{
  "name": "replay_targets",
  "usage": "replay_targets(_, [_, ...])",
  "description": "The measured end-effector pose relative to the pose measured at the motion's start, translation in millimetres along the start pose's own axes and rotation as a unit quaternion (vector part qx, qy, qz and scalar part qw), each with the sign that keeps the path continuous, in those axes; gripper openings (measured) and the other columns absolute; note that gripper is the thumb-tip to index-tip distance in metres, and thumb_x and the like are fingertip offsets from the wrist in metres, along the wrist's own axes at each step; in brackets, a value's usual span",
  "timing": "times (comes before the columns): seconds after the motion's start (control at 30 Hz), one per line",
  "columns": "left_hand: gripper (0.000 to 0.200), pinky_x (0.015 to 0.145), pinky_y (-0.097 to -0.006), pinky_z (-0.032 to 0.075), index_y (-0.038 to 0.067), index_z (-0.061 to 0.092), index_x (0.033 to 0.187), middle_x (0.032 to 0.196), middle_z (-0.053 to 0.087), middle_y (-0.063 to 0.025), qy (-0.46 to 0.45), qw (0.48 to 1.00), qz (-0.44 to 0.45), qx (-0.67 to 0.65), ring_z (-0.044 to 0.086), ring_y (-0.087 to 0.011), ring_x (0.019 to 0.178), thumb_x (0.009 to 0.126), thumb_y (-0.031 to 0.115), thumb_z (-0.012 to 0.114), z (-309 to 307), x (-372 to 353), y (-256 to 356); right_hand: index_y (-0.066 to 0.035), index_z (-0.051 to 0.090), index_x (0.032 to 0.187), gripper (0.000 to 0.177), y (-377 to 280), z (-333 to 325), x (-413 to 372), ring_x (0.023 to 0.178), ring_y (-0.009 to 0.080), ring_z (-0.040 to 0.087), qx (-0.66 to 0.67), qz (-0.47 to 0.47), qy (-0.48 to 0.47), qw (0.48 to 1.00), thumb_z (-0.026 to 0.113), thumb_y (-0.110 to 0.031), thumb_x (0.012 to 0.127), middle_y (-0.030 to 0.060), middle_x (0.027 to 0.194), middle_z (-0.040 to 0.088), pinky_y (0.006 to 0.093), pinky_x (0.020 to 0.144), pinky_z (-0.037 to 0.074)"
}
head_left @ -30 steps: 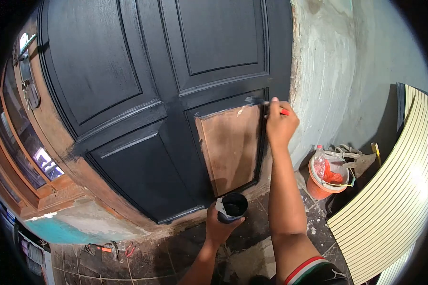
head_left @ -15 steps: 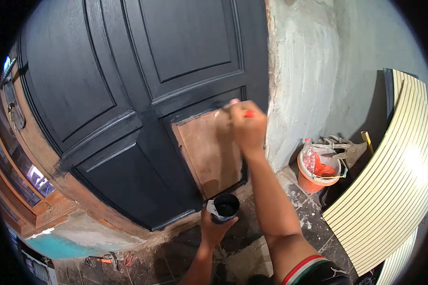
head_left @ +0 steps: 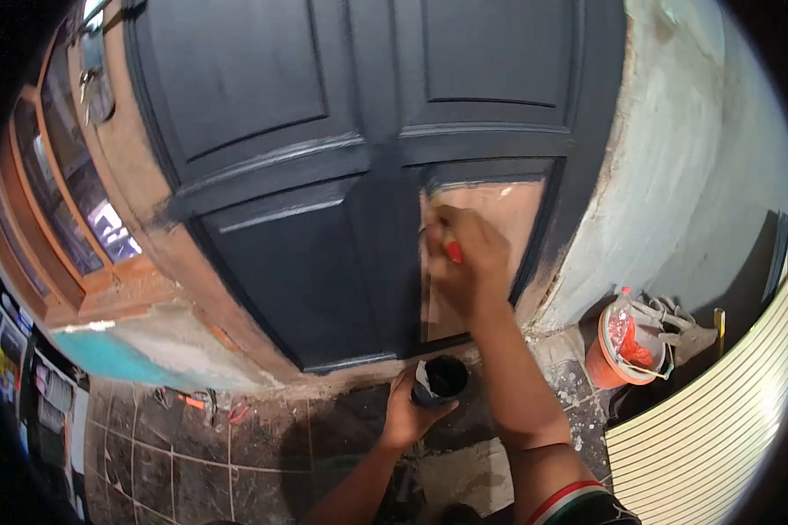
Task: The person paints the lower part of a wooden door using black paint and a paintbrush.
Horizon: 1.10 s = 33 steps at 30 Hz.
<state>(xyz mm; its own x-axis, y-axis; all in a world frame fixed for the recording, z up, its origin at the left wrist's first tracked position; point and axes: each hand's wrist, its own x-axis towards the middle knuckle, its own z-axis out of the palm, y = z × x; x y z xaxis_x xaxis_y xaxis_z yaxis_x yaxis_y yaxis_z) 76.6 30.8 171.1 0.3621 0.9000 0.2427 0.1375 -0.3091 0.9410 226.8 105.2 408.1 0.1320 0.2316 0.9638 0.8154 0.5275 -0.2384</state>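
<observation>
My right hand (head_left: pixel 474 262) is closed round a small tool with a red handle end (head_left: pixel 454 252), probably a brush; its working end is blurred near the left edge of an unpainted wood panel (head_left: pixel 521 219). That panel lies at the lower right of a dark grey door (head_left: pixel 385 175), whose other panels are dark. Below it my left hand (head_left: pixel 409 411) holds a black cup (head_left: pixel 447 376) upright, with dark content inside and a whitish piece at its rim.
An orange bucket (head_left: pixel 608 363) with a plastic bottle and red item stands at right by the wall. Ribbed cream panels (head_left: pixel 709 420) lean nearby. Tools with orange handles (head_left: pixel 193 401) lie on the tiled floor at left. Keys (head_left: pixel 86 87) hang at upper left.
The view has shifted, so the door sits further right. My right hand has moved from the unpainted panel's top right to its left edge. The cup stays in my left hand.
</observation>
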Motion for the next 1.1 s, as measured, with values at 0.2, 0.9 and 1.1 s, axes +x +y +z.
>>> replay_targets(0.2, [0.076,0.108,-0.0468,0.050,0.005,0.067,0.134,0.129,0.069,-0.0177,0.068,0.996,0.043,0.034,0.065,-0.0345,0.124,0.068,0.020,0.102,-23.2,10.1,18.1,-0.001,0.070,0.100,0.012,34.1,-7.5,-76.8,0.083,0.0380,0.069,-0.116,-0.103,-0.188,0.970,0.075,-0.008,0.091,0.0188,0.093,0.069,0.0474,0.074,0.057])
replay_targets(0.9, [0.105,0.119,-0.0570,0.047,0.012,0.039,0.165,0.160,0.048,-0.0218,-0.116,0.981,-0.151,0.028,0.048,-0.0425,0.147,0.078,0.025,0.097,-1.7,-53.3,-154.2,0.001,0.074,0.112,0.031,-15.4,20.0,-94.9,0.082,0.0379,0.067,-0.220,-0.057,-0.263,0.938,0.077,-0.004,0.082,0.0192,0.092,0.065,0.0469,0.073,0.056])
replay_targets(1.1, [0.100,0.119,-0.0554,0.047,0.012,0.042,0.163,0.158,0.050,-0.0212,-0.129,0.970,-0.203,-0.032,0.051,-0.0418,0.144,0.080,0.023,0.096,2.3,-72.0,-190.7,0.002,0.074,0.116,0.030,-24.5,36.2,-46.2,0.075,0.0393,0.067,-0.260,-0.041,-0.113,0.958,0.074,-0.001,0.086,0.0184,0.086,0.062,0.0476,0.068,0.056])
